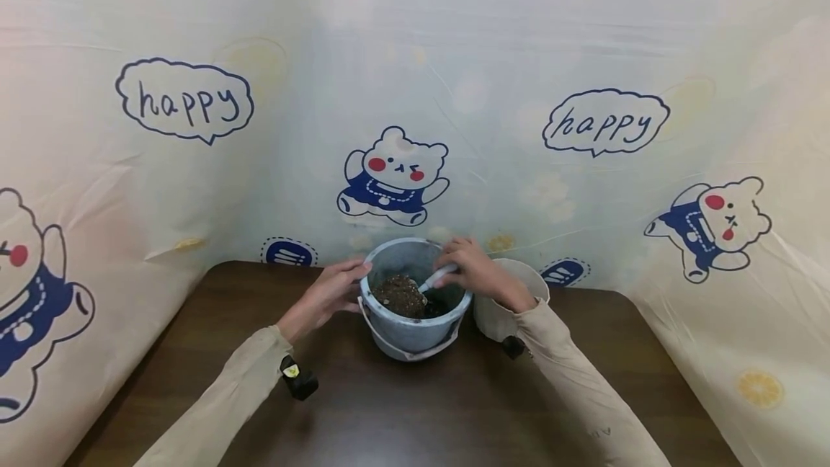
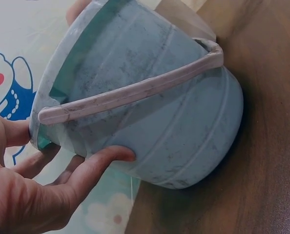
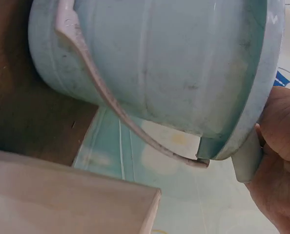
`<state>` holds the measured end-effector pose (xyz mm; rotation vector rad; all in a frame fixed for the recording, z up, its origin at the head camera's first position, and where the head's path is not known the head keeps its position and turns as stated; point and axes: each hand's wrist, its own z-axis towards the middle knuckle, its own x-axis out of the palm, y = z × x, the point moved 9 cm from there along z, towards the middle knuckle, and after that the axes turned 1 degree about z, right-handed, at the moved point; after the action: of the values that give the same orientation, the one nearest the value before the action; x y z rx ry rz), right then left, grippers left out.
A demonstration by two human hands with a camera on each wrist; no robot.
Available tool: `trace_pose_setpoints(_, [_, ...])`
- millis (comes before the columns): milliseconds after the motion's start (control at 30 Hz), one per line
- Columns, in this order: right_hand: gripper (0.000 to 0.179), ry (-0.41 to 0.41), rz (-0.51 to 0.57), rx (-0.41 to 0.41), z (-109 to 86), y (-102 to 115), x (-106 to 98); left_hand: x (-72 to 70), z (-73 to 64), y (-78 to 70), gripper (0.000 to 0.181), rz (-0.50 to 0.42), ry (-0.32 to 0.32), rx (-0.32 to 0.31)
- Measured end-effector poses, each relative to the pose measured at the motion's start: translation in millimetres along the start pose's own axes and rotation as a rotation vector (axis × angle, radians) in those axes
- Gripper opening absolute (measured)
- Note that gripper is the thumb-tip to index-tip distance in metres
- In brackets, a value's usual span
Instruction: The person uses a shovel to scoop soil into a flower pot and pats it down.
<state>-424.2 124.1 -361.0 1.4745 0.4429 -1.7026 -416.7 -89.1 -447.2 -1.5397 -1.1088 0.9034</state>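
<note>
A light blue bucket (image 1: 415,341) with a pale pinkish handle (image 2: 130,95) stands upright on the table. Dark brown soil (image 1: 397,294) lies inside it. At the bucket's left side, my left hand (image 1: 329,292) holds the rim, with fingers spread against the outer wall. My right hand (image 1: 476,270) reaches over the right rim and grips the pale blue handle of a small trowel (image 1: 436,277). The trowel slants down into the bucket, its blade at the soil and partly covered. In the right wrist view the handle's end (image 3: 246,163) shows beside the rim, below the palm.
A whitish pot (image 1: 493,319) stands close to the bucket's right, partly behind my right forearm. The brown wooden table (image 1: 415,416) meets a printed cloth backdrop (image 1: 493,128) with cartoon bears just behind the bucket.
</note>
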Motion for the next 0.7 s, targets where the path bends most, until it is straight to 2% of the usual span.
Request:
trace_pose_setpoints(300, [0.029,-0.072,0.007,0.017,-10.9,-7.7,-9.7,-0.5,0.4,1.8,0.057,-0.002,-0.012,-0.013])
trace_pose_setpoints(533, [0.028,-0.133,-0.004,0.017,-19.0,-13.0,-23.0,0.8,0.0,0.6,0.060,0.003,0.006,0.003])
trace_pose_setpoints(700, [0.029,-0.145,0.004,0.029,-23.7,-19.1,-29.2,1.0,0.2,0.6,0.061,0.004,0.017,0.009])
